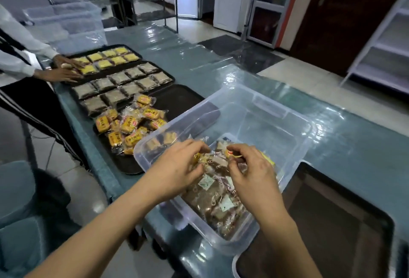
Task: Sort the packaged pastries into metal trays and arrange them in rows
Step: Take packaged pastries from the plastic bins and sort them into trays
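Two hands of a second person (64, 72) at far left press flat on yellow packaged pastries (106, 59) laid in rows in the far dark tray (132, 50). Next tray (170, 78) holds grey-brown packs (119, 89) in rows. Nearer dark tray (177, 98) carries a loose heap of orange-yellow packs (130, 125), unsorted. Centre: clear plastic bin (287, 123) on the teal plastic-covered counter (354, 149), with brown wrapped pastries (217, 198) piled in its near end. Left hand (177, 167) is in the bin, fingers curled, pinching a wrapper among the pile. Right hand (252, 167) just beside it, fingers curled round a small yellow-orange pack (230, 153). At near right, another dark tray (332, 222) sits beside the bin.
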Demonstrator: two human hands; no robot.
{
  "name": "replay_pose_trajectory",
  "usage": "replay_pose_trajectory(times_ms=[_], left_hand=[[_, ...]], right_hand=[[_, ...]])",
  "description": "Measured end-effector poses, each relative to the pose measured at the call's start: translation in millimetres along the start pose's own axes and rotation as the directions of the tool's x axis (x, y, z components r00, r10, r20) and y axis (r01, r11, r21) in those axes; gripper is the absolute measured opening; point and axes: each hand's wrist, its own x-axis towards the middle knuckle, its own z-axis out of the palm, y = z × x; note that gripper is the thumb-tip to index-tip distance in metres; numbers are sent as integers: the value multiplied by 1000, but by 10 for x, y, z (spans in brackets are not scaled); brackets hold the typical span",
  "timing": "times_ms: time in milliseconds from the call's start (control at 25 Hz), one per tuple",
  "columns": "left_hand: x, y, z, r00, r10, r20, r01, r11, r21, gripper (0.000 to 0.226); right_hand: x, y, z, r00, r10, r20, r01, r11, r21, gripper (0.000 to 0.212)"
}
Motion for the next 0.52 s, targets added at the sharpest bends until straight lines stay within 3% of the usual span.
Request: replay_pose_trajectory(times_ms=[240,360,520], left_hand=[[344,-463,-88,954,105,280,-142,983,113,46],[454,-594,-79,860,127,494,-222,965,139,54],[600,-736,-63,716,97,691,-351,906,236,41]], right_hand=[[154,-9,215,994,103,-25,-104,992,-66,26],[205,-9,308,981,194,-24,-196,977,-89,27],[254,22,418,968,244,-64,-249,964,-94,25]])
